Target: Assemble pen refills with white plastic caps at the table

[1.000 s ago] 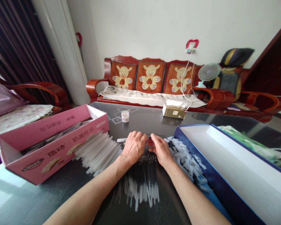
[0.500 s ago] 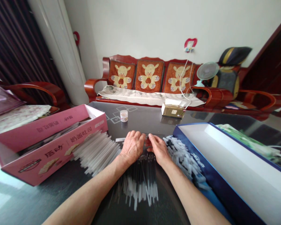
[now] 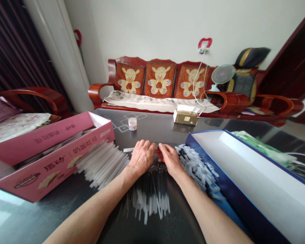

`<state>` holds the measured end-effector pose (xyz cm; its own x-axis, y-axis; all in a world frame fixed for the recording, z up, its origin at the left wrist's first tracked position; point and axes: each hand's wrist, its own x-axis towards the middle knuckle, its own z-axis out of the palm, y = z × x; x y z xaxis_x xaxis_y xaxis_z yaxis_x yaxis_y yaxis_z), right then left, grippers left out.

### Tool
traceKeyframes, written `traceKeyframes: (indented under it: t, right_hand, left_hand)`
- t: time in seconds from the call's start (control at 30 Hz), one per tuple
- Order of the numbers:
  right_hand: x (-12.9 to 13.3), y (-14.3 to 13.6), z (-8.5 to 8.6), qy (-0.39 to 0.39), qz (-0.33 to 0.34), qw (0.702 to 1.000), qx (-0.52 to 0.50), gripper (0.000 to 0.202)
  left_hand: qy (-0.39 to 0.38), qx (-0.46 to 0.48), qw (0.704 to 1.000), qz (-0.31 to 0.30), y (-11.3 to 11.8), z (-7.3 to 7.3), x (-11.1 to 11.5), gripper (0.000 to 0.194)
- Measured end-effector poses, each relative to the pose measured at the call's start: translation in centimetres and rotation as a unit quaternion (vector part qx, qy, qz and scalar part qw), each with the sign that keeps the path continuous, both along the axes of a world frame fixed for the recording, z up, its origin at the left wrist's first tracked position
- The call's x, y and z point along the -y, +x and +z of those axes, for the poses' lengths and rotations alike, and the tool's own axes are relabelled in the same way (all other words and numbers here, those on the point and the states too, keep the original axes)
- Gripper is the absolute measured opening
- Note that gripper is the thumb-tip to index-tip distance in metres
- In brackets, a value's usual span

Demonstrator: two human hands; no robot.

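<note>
My left hand [image 3: 143, 155] is closed round a thin whitish tube [image 3: 128, 149], whose end sticks out to its left. Close beside it, my right hand [image 3: 169, 156] has thumb and fingers pinched together near the left fingertips; what they hold is too small to make out. Below both hands lies a row of thin dark rods with whitish ends [image 3: 152, 200]. A pile of long translucent tubes [image 3: 104, 164] rests left of my left hand. Short whitish pieces [image 3: 197, 167] are heaped right of my right hand.
A pink box [image 3: 58, 159] stands at the left, with packed items inside. The open blue box [image 3: 244, 176] is at the right, beside a green-white package [image 3: 261, 147]. Farther back on the table are a small jar [image 3: 132, 124] and a tissue pack [image 3: 186, 117].
The whole view has shifted slightly, so things appear a little farther left and higher. Both hands stay close together in nearly the same pose.
</note>
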<state>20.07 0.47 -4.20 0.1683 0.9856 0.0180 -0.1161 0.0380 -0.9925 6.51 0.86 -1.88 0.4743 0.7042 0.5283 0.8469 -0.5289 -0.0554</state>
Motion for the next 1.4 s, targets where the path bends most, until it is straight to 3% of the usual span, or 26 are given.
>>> traceKeyframes:
  t: [0.23,0.43,0.57,0.7,0.87,1.07,1.13,1.23,1.3,1.4]
  right_hand:
    - [0.0,-0.2,0.2,0.013,0.023,0.998,-0.059,0.033]
    - [0.1,-0.3,0.3,0.017,-0.009,1.0,0.001,0.035]
    - [0.0,-0.3,0.3,0.041,0.013,0.999,-0.03,0.027]
    - [-0.1,-0.2,0.3,0.016,0.025,0.998,-0.057,0.035]
    - [-0.2,-0.2,0.2,-0.009,-0.014,1.0,-0.005,0.04]
    - [-0.3,0.0,0.1,0.039,-0.003,0.999,0.027,0.025]
    - [-0.6,0.6,0.3,0.058,-0.027,0.996,0.061,0.023]
    - [-0.9,2.3,1.0,0.108,-0.098,0.965,0.216,0.02]
    - [-1.0,3.7,1.6,0.134,-0.107,0.915,0.366,0.017]
    - [-0.8,5.2,2.3,0.128,-0.062,0.828,0.542,0.017]
  left_hand:
    - [-0.009,-0.013,1.0,0.005,-0.1,0.0,-0.1,0.022]
    - [-0.003,-0.017,1.0,0.004,-0.1,0.0,0.0,0.022]
    - [-0.001,-0.02,1.0,0.008,-0.2,0.2,0.1,0.021]
    - [0.007,-0.019,1.0,0.01,-0.2,0.1,0.0,0.022]
    - [0.003,-0.022,1.0,0.005,-0.1,0.1,0.0,0.023]
    - [-0.008,-0.022,1.0,0.009,-0.1,0.3,0.1,0.022]
    - [-0.007,-0.023,1.0,0.011,-0.2,0.4,0.1,0.022]
    - [0.0,-0.021,1.0,0.011,-0.2,0.3,0.1,0.022]
    - [0.002,-0.018,1.0,0.01,-0.1,0.2,0.1,0.022]
    - [-0.004,-0.016,1.0,0.009,-0.1,0.2,0.0,0.023]
